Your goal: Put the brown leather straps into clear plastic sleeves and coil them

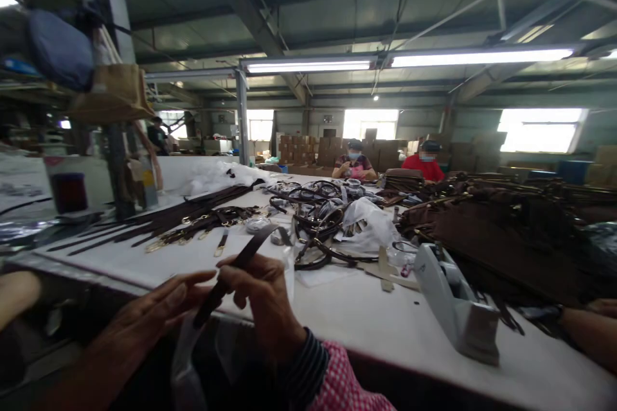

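Observation:
A dark brown strap (258,241) slants up between my hands over the front edge of the white table (337,308), its upper end bent over. My right hand (265,295) is closed on the strap, with the thumb and fingers pinching it. My left hand (161,308) lies beside the strap's lower part with its fingers stretched out. A pale translucent wrap (187,359) hangs from the strap's lower end, below the table edge.
Straps with gold buckles (193,228) lie on the left; coiled dark straps (318,228) and plastic bags (369,225) lie mid-table. A grey tape dispenser (457,308) stands right, near brown material (472,237). Another person's arm (585,334) is at far right. Two people sit beyond.

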### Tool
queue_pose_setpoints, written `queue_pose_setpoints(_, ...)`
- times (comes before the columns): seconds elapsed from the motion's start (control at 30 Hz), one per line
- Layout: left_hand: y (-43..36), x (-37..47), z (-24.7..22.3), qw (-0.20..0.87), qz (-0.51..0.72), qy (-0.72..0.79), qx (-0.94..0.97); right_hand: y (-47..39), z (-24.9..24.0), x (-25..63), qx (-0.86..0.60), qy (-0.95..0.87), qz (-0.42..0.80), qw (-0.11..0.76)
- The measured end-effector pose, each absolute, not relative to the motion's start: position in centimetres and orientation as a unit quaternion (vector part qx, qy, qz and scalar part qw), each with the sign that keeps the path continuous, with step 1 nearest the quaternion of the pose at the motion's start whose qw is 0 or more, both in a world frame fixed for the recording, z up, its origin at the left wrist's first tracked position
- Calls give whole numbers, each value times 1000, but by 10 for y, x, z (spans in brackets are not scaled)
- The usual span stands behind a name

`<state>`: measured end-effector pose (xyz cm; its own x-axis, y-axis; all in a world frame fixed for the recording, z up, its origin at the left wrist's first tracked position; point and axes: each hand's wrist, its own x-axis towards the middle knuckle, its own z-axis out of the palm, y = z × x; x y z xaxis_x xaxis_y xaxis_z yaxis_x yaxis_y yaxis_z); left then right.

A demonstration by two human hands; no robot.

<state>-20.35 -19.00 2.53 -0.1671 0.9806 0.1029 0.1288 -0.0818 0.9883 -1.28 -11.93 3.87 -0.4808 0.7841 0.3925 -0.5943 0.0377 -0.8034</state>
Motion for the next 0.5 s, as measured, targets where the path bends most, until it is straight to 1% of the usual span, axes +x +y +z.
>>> queue_pose_setpoints(0.1,-197,-197,28,430,485,521,555,-109,42,-9,-75,-529,685,495)
queue_pose_setpoints(0.17,-197,-194,23,457,431,501,596,-102,48,-8,-82,-534,674,503)
queue_pose_setpoints(0.23,-194,-191,16,471,407,481,618,-94,58,-5,-91,-545,652,519)
queue_pose_setpoints(0.3,-187,-189,14,473,428,472,609,-84,73,0,-93,-559,626,535)
queue_pose_setpoints(0.37,-178,-187,22,472,472,465,581,-74,93,7,-87,-569,607,548)
queue_pose_setpoints(0.5,-157,-183,64,443,530,453,564,-60,133,18,-69,-580,573,575)
